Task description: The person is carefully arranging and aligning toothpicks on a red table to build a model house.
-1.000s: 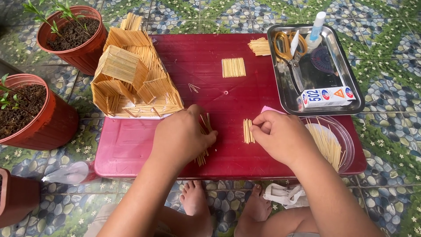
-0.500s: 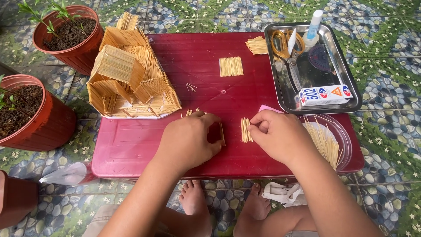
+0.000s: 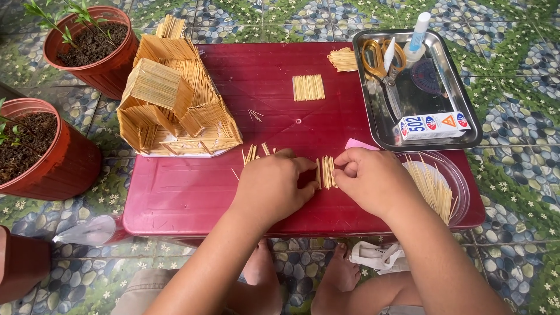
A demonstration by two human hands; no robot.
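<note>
Left hand (image 3: 271, 189) is now lying palm-down on the red desk (image 3: 192, 192), closer to the right hand than a second ago; the loose sticks it was carrying then are now fanning out from behind its knuckles as a small scatter of thin sticks (image 3: 254, 153). Its fingers are curling down at the stick row, but whether they are pinching anything I cannot tell. Right hand (image 3: 373, 181) is sitting where it was, its fingers closing lightly on the right edge of a short row of sticks (image 3: 326, 172). Judging from this, the two hands are now squaring the row up from both sides rather than fetching more pieces. The row itself is lying flat on the desk between the two hands, near the front edge: pale, straw-coloured sticks set side by side, standing lengthwise away from the person, ends roughly level, only a few sticks wide. A finished square panel of sticks (image 3: 308, 87) is lying further back, another stick bundle (image 3: 343, 59) beside the metal tray (image 3: 464, 125). A stick-built house model (image 3: 175, 102) is standing at the back left. A clear dish of spare sticks (image 3: 458, 175) is touching the right wrist area. Scissors (image 3: 385, 58), a glue bottle (image 3: 417, 38) and a small box (image 3: 431, 125) are resting in the tray. Two potted plants are standing on the floor at left.
</note>
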